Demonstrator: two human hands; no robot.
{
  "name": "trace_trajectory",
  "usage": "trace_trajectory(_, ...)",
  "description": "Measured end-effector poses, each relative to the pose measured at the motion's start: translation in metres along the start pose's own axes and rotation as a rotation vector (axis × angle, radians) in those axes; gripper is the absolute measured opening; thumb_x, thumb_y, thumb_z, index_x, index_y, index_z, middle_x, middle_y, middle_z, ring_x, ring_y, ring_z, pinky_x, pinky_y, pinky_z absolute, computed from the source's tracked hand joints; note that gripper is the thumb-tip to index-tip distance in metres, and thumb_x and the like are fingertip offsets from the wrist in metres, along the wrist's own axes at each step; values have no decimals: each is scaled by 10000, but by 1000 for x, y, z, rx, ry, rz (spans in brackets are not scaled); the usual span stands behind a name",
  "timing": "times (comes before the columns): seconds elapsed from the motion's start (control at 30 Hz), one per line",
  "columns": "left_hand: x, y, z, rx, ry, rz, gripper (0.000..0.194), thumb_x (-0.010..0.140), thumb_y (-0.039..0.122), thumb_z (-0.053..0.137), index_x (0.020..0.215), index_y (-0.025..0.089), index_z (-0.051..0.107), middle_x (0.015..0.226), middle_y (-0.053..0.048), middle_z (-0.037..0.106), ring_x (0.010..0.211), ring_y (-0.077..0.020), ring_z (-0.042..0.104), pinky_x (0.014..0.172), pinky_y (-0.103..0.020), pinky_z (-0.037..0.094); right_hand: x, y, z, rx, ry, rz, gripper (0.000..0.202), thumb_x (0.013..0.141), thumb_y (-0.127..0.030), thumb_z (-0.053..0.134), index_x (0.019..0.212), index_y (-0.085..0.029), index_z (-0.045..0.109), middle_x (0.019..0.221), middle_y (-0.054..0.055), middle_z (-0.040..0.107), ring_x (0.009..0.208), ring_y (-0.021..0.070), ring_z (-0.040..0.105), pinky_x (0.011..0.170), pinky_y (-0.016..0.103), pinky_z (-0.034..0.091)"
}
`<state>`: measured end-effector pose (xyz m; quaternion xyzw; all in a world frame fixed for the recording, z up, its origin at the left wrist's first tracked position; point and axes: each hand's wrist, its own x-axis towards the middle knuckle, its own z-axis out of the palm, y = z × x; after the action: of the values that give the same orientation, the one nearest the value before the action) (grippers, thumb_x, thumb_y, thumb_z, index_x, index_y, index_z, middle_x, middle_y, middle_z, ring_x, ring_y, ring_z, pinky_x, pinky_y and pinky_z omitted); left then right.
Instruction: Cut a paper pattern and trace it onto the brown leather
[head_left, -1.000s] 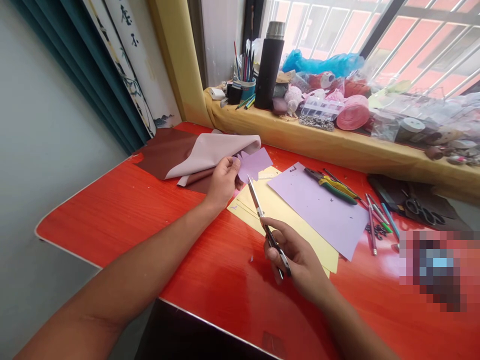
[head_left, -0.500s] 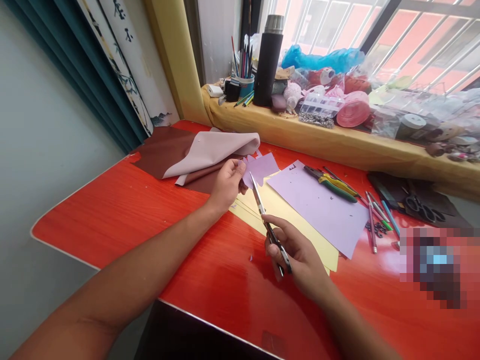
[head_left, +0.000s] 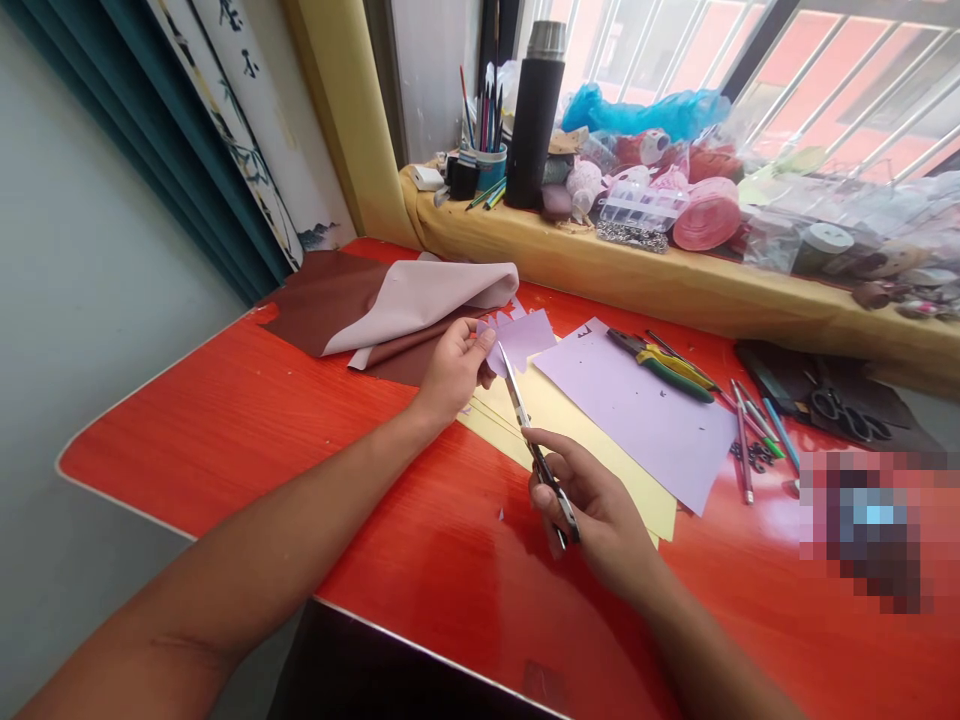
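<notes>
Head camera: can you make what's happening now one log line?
left hand: holds cut purple paper | right hand: holds silver-bladed scissors | blades: at the paper | nearby: yellow sheets, yellow-green pliers

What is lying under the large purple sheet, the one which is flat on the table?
Yellow sheets stick out along the near-left edge of the purple sheet. Beyond its right edge, the red table shows. What its middle covers cannot be seen.

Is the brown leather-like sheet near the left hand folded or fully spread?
Partly folded: the brown leather-like sheet has one part turned over, beyond the left hand, showing its pale underside.
</notes>
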<state>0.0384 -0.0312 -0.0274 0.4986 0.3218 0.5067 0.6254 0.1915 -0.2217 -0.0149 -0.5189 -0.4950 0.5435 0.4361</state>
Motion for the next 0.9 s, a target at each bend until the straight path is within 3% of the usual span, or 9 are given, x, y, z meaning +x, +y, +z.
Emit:
trace_trajectory(0.23,1,1,-1,5,4,7,243,1013,382,731,947,219,564,595,59,621,456,-84,504,448,-199,389,-1,-3,2,-5,4,12,544,1009,-556,724,1477,-295,628,820,-32,541,549,118,477,491,282,469)
trace_trajectory(0.6,5,7,-4,-45,132,14,212,1024,334,726,928,212,581,636,62,616,470,-84,526,461,-204,418,-1,1,1,-14,19,-8,557,1006,-570,731,1481,-298,630,801,-42,471,579,123,420,493,279,467)
trace_trajectory(0.9,4,10,-2,-52,153,4,278,986,392,777,913,209,582,641,65,607,480,-73,536,459,-188,409,-3,0,0,6,-12,-16,494,1016,-490,744,1469,-323,640,834,-31,549,572,116,508,506,279,473)
